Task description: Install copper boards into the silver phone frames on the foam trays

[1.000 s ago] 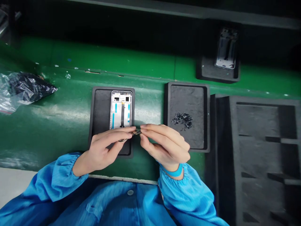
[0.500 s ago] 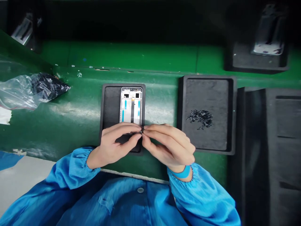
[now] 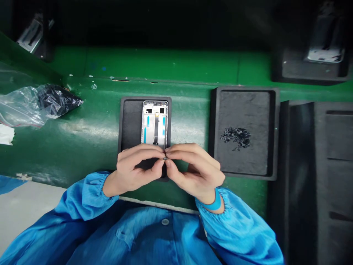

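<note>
Head view: left hand (image 3: 135,169) & right hand (image 3: 195,171) both pinching tiny dark part (image 3: 165,157) btwn fingertips, center of frame, at lower end of phone frame (image 3: 154,123) in black foam tray (image 3: 131,123). Black bits (image 3: 235,137) in next tray (image 3: 245,105) to right, on green counter (image 3: 91,143).

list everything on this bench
phone middle frame: 1, silver with cyan strips, in centre tray
centre foam tray: 1, black, mid-bench
right foam tray: 1, dark grey, beside it
small black parts: one heap, black, in right tray
large cut-foam tray: 1, black, far right
phone frames: 2, silver, far corners
plastic bag: 1, clear with black contents, far left
green bench: 1, green, under the trays
small dark part: 1, dark, between fingertips
left hand: 1, bare, pinching it
right hand: 1, bare, pinching it
blue sleeves: 2, blue, on both arms
</note>
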Demonstrator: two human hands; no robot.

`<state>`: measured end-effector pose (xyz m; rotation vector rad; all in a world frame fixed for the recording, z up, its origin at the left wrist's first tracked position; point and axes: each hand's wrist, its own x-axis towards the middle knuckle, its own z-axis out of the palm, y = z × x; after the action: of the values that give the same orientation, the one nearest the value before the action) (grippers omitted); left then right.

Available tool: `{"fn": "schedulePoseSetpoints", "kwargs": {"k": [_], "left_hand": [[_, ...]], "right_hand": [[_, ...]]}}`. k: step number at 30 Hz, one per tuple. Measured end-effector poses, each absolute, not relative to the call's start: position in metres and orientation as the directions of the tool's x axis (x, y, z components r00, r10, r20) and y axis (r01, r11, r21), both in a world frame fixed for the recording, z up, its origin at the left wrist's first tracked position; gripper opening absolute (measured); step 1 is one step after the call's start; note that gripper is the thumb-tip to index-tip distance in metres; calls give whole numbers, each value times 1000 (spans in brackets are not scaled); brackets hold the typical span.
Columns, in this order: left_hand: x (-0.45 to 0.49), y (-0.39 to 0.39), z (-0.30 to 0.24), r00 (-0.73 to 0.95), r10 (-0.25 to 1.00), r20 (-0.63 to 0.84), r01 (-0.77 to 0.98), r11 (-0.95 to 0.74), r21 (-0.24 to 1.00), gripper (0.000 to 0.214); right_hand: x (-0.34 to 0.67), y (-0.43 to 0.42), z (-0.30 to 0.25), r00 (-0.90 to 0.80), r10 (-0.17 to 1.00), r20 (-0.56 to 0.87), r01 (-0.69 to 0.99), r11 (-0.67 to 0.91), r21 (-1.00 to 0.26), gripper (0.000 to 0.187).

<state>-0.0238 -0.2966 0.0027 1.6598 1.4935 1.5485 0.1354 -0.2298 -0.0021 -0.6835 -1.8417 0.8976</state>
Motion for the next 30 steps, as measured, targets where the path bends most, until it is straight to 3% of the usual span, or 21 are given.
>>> {"fn": "schedulePoseSetpoints", "kwargs": {"k": [13,21,30], "left_hand": [[-22,-297,1,-200,881,430,412,-322,852,10],[-20,-297,-1,-246,905,346,353,-248,902,12],[-22,-299,-2,-242,910,338,371,-235,899,10]], "right_hand": [[134,-230,-1,-412,768,490,67,562,-824,16],[134,-229,-3,-414,823,389,50,448,-893,14],[134,-229,-2,-438,822,363,67,432,-899,12]]}}
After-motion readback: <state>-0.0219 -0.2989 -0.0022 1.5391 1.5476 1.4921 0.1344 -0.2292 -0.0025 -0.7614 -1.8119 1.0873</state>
